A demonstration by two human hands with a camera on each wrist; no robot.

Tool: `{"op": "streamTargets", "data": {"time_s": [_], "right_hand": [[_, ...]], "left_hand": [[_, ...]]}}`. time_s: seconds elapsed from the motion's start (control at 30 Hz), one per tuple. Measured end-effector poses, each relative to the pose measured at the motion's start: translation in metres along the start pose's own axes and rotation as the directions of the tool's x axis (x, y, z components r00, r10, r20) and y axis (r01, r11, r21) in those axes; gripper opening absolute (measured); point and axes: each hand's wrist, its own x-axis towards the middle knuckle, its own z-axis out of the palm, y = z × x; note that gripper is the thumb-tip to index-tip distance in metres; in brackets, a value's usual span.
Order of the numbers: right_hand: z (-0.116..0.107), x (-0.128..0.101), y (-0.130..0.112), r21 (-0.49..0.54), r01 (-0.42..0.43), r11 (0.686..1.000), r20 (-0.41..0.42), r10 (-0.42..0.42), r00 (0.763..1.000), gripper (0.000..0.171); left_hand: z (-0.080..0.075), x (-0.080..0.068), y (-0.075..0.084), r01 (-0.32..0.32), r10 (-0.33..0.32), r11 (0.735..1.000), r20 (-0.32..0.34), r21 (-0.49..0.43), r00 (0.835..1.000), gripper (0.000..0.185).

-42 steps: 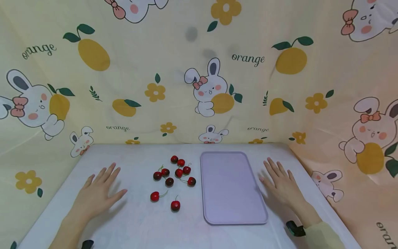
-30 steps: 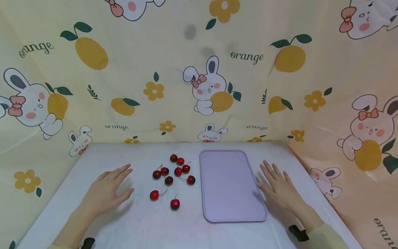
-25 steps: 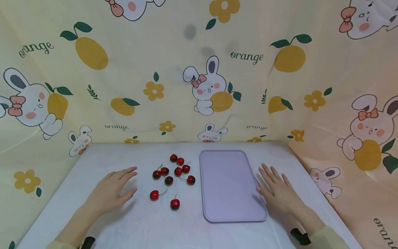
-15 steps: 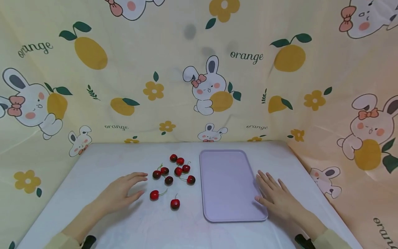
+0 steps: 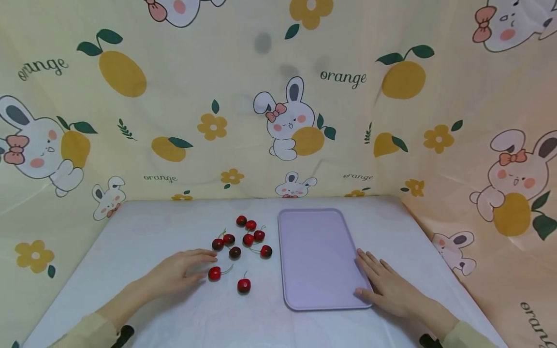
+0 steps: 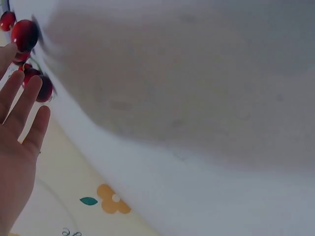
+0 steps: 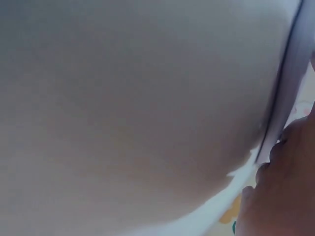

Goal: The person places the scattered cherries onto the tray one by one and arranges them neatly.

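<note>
My left hand (image 5: 176, 273) reaches in from the left with nothing in its grasp, its fingers loosely extended. Its fingertips are close to a red cherry (image 5: 214, 274) with a green stem; whether they touch is unclear. Another cherry (image 5: 244, 285) sits to the right of that one. Farther back lies a loose group of cherries, including a dark one (image 5: 235, 253). In the left wrist view, cherries (image 6: 24, 35) appear beyond the fingers. My right hand (image 5: 391, 290) lies along the right edge of a lilac tray (image 5: 322, 261), fingers straight and thumb over the rim.
A white cloth-covered table (image 5: 174, 324) carries everything. Behind and beside it hangs a yellowish curtain (image 5: 243, 72) printed with rabbits, oranges and flowers. Dark wrist cameras (image 5: 124, 336) sit at both cuffs.
My left hand has moved right and lower, up to the nearest cherries. My right hand has come down and toward me onto the tray's right edge. Cherries and tray stay in place.
</note>
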Motion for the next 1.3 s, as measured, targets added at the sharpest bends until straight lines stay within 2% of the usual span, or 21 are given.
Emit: {"op": "streamTargets", "data": {"time_s": [0.1,0.27,0.43,0.87,1.3], "right_hand": [[0.001,-0.001,0.000,-0.015,0.020,1.000,-0.006,-0.021,1.000,0.085],[0.001,-0.003,0.000,-0.036,0.045,0.998,-0.004,-0.046,0.999,0.086],[0.004,-0.004,0.001,-0.062,0.075,0.995,-0.025,-0.076,0.997,0.084],[0.005,-0.003,0.002,-0.097,0.084,0.992,-0.020,-0.086,0.996,0.085],[0.006,-0.003,0.003,-0.084,0.080,0.993,-0.016,-0.082,0.997,0.085]], "left_hand": [[0.003,0.002,-0.001,-0.013,0.012,1.000,0.035,0.003,0.999,0.041],[0.006,0.005,-0.001,0.019,-0.019,1.000,0.100,-0.004,0.995,0.042],[0.006,0.006,0.000,0.039,-0.037,0.999,0.134,-0.010,0.990,0.041],[0.004,0.010,0.002,0.046,-0.041,0.999,0.160,-0.030,0.986,0.039],[0.004,0.012,0.001,0.013,-0.007,0.999,0.147,-0.040,0.989,0.038]]}}
